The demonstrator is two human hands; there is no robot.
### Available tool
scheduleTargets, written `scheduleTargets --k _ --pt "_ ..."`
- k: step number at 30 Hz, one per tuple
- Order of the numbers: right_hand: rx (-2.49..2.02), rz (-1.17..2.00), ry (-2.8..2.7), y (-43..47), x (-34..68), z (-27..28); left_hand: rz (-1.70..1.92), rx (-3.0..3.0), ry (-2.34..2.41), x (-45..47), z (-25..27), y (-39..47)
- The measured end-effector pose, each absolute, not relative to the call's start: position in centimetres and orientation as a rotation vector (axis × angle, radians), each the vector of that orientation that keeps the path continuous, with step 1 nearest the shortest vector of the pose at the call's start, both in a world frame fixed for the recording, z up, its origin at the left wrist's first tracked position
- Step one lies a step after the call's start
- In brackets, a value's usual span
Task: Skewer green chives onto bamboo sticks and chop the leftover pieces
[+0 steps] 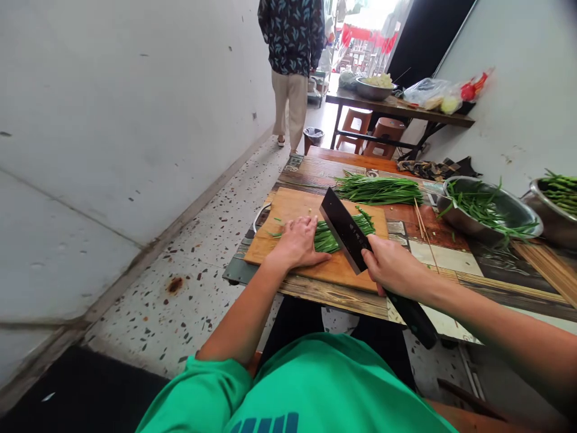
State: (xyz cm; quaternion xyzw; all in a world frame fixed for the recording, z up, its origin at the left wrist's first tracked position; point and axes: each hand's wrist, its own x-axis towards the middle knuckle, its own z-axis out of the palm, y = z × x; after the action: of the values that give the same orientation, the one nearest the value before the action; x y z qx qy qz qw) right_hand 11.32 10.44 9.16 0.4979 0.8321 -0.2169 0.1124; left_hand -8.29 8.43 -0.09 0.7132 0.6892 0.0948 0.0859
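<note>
My left hand (297,242) lies flat over a bundle of garlic chives (331,236), fingers stretched forward and thumb out to the right. The bundle rests on a wooden cutting board (282,204), and short green bits lie left of my hand. My right hand (385,260) is wrapped round a cleaver (345,228) with a dark blade and black handle. The blade is tilted, its upper end to the left, in front of the bundle in this view. I cannot tell whether the blade touches the chives. Behind the board lies a larger pile of long chives (378,189).
Thin wooden skewers (424,225) lie right of the board. Metal bowls stand farther right, one with cut greens (480,204), another with green stalks (563,192). A person (292,66) stands beyond the table. A trash bin (313,137) and second table (401,108) are behind.
</note>
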Motion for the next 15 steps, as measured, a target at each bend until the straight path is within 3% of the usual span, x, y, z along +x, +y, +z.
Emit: scheduleTargets --k 15 --pt "1.430 -0.686 2.372 10.9 10.1 8.0 0.470 2.228 1.968 -8.4 -1.4 8.1"
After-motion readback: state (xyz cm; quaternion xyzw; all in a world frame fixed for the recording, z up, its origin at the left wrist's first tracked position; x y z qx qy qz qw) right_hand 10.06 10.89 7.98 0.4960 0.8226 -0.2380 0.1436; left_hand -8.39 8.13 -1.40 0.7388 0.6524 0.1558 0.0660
